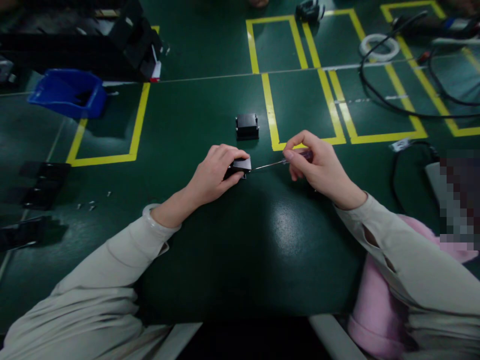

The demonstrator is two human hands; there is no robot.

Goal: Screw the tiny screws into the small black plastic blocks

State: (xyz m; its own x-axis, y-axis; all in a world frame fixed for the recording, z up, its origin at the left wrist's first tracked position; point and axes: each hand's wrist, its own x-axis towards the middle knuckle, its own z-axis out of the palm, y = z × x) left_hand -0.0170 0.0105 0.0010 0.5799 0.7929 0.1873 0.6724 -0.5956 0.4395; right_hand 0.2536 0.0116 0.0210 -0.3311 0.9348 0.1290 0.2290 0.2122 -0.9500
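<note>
In the middle of the frame, we hold a small black box (242, 164) in our left hand (215, 172), its fingers closed over the far side and the thumb pressed along the near side. Just right of centre, our right hand (317, 165) pinches the handle of a screwdriver (270, 164) between thumb and forefinger, the other fingers loosely curled. The thin shaft points left, its tip at the right end of the box; we cannot tell whether it sits in a screw. Slightly above our left hand, a second black box (247, 125) stands on the green table (217, 250). At the left of the frame we see a few loose screws (92, 206), with dark parts (43, 196) beside them and a blue bin (56, 82) above. A white ring (378, 58) lies at the upper right.
</note>
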